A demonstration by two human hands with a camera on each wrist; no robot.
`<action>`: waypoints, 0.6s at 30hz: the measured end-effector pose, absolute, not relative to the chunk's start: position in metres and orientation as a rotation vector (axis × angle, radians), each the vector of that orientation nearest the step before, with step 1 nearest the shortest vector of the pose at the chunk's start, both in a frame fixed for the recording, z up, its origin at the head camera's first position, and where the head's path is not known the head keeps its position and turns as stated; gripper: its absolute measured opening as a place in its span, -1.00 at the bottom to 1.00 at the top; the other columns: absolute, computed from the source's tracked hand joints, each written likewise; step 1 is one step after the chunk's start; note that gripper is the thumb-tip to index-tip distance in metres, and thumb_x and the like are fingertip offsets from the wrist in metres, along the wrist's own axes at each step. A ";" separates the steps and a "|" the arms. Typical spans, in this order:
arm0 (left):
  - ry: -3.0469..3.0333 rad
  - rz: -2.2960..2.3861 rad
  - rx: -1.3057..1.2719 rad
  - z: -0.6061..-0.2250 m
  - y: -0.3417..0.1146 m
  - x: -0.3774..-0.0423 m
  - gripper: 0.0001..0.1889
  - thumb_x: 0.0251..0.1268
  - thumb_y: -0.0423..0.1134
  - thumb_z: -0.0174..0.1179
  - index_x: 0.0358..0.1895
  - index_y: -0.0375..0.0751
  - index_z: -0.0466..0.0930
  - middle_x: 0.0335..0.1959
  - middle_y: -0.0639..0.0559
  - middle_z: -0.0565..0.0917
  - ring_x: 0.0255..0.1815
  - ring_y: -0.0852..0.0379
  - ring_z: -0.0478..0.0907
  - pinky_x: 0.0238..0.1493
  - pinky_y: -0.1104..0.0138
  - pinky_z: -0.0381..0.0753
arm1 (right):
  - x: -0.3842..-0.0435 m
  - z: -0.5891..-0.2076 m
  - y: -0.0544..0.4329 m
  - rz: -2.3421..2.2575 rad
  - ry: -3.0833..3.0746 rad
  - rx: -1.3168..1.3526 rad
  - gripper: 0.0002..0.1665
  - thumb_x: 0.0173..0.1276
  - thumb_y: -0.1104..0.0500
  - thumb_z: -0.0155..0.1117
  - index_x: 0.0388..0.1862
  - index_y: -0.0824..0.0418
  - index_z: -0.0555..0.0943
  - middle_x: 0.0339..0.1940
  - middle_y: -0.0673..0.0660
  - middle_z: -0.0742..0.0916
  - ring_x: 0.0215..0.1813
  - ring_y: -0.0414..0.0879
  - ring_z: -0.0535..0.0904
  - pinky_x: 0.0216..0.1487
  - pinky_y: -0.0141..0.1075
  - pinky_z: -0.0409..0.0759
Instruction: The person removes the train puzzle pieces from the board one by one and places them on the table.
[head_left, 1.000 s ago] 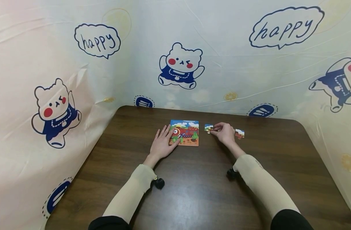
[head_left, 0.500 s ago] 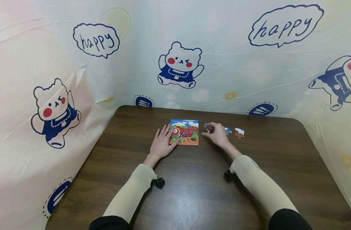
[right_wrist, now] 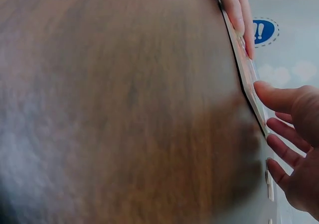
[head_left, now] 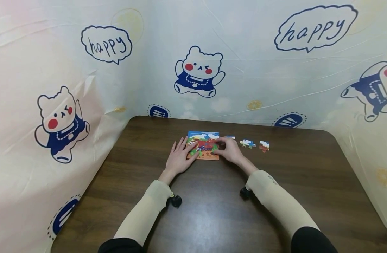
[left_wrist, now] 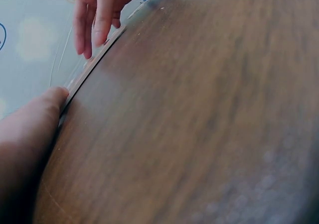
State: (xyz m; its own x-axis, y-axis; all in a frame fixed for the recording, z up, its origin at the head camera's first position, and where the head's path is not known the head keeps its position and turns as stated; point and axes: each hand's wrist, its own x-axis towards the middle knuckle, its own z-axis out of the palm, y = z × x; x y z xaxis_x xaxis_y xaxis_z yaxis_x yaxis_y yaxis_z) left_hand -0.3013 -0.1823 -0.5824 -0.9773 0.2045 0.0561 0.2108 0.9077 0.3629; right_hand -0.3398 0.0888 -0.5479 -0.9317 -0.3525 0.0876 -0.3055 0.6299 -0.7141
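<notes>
A small square jigsaw puzzle (head_left: 206, 155), with a red train picture on blue and orange ground, lies near the far side of the table. My left hand (head_left: 178, 160) rests on its left part, fingers spread. At the right edge of the puzzle is my right hand (head_left: 230, 151); in the right wrist view its thumb tip meets the puzzle's edge and the other fingers are spread and slightly bent. To its right lie loose jigsaw pieces: one blue-topped piece (head_left: 232, 137) partly hidden behind the hand, a blue-green piece (head_left: 247, 143) and a blue-and-brown piece (head_left: 264, 146).
The brown wooden table (head_left: 209, 211) has rounded far corners. A printed cloth (head_left: 244, 77) with bears and lettering hangs close behind it and along both sides. A dark round object sits at each wrist, below the sleeve cuffs.
My right hand has moved left from the loose pieces to the puzzle's right edge, uncovering the middle piece. The left hand stays in place on the puzzle.
</notes>
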 end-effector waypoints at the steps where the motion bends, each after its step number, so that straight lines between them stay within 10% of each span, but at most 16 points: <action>1: -3.054 -0.581 -0.330 -0.583 -0.182 -0.301 -0.28 0.66 0.46 -0.07 0.75 0.39 0.25 0.88 -0.07 0.01 0.91 -0.13 -0.10 0.88 -0.20 -0.19 | -0.339 -0.549 0.088 -1.190 2.789 -0.566 -0.42 0.43 0.15 0.62 0.37 0.28 0.71 0.32 0.33 0.75 0.33 0.24 0.67 0.45 0.17 0.63; 18: -3.067 -0.531 -0.318 -0.584 -0.182 -0.303 -0.30 0.67 0.45 -0.10 0.74 0.38 0.29 0.87 -0.04 0.07 0.92 -0.11 -0.12 0.88 -0.19 -0.23 | -0.344 -0.546 0.075 -1.038 2.820 -0.507 -0.23 0.44 0.07 0.61 0.53 0.32 0.60 0.45 0.41 0.63 0.52 0.33 0.43 0.61 0.24 0.40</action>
State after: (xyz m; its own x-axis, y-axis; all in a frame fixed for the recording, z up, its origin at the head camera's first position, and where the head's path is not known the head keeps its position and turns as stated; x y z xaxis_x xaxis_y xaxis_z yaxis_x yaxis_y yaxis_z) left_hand -0.3027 -0.1816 -0.5844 -0.9793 0.1968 0.0470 0.2012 0.9219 0.3312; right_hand -0.3438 0.0748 -0.5465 -0.9403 -0.3395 0.0257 -0.2752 0.7133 -0.6445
